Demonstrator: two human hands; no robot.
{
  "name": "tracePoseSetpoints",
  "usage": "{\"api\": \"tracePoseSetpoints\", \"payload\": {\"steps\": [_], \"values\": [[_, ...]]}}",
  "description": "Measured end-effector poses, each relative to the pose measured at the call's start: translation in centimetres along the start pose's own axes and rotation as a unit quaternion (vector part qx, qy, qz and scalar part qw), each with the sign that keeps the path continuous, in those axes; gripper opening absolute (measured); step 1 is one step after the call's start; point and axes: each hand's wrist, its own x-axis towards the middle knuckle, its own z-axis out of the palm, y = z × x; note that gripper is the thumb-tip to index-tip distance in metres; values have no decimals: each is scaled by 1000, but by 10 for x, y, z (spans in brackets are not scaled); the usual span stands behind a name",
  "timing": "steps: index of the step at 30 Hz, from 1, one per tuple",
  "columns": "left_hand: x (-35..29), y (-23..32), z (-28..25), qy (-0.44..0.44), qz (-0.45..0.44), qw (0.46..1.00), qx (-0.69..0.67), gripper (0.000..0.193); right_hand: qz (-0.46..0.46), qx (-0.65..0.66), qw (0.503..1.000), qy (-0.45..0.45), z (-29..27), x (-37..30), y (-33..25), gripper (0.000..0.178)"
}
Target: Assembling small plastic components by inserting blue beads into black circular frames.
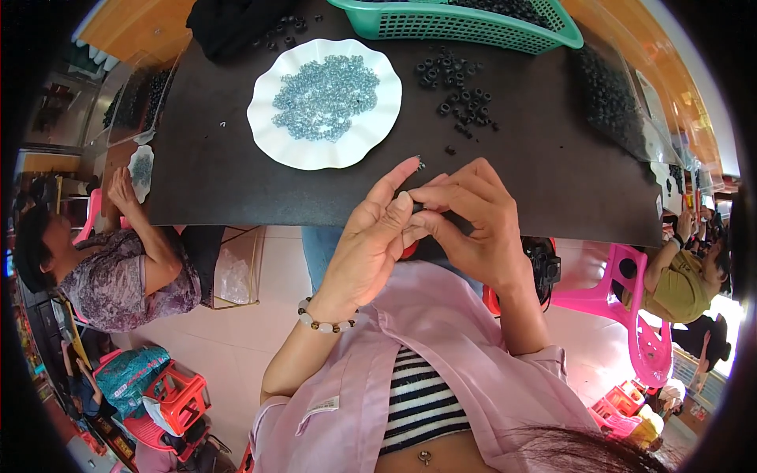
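Observation:
In front of my body, just over the table's near edge, my two hands meet around a small black part point(417, 207). My left hand point(363, 240) grips it with the thumb, while its index finger stretches forward with tiny clear pieces point(421, 165) on the tip. From the other side, my right hand point(482, 221) pinches at the same part with thumb and fingers, which hide most of it. Beyond my left hand lies a white plate point(264, 130) with a wavy rim, bearing many small clear bluish pieces point(325, 94). Loose black ring-shaped parts point(465, 102) are scattered right of the plate.
A green plastic basket point(441, 25) of black parts stands at the far side of the dark table point(229, 185). Black cloth point(229, 27) lies far left. Clear bins of black parts flank the table. People sit left and right, near a pink chair point(619, 296) and red stools point(181, 398).

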Motion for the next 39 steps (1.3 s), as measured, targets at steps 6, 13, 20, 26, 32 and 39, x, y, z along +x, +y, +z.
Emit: {"api": "tracePoseSetpoints", "payload": {"steps": [6, 13, 20, 26, 32, 39], "values": [[-2, -3, -7, 38, 7, 999, 10, 39, -50, 11, 997, 55, -2, -2, 4, 28], [-4, -13, -11, 46, 18, 999, 15, 25, -84, 50, 992, 86, -1, -7, 7, 35], [-1, -16, -15, 53, 26, 996, 61, 26, 33, 155, 985, 67, 1, -12, 8, 29], [2, -13, -15, 50, 18, 997, 54, 26, 43, 146, 988, 35, 1, -9, 14, 29], [4, -12, -21, 66, 4, 998, 23, 23, 44, 121, 992, 13, -1, -4, 11, 30], [4, -4, -17, 69, 18, 997, 19, 24, 207, 401, 890, 65, 0, -7, 11, 38]]}}
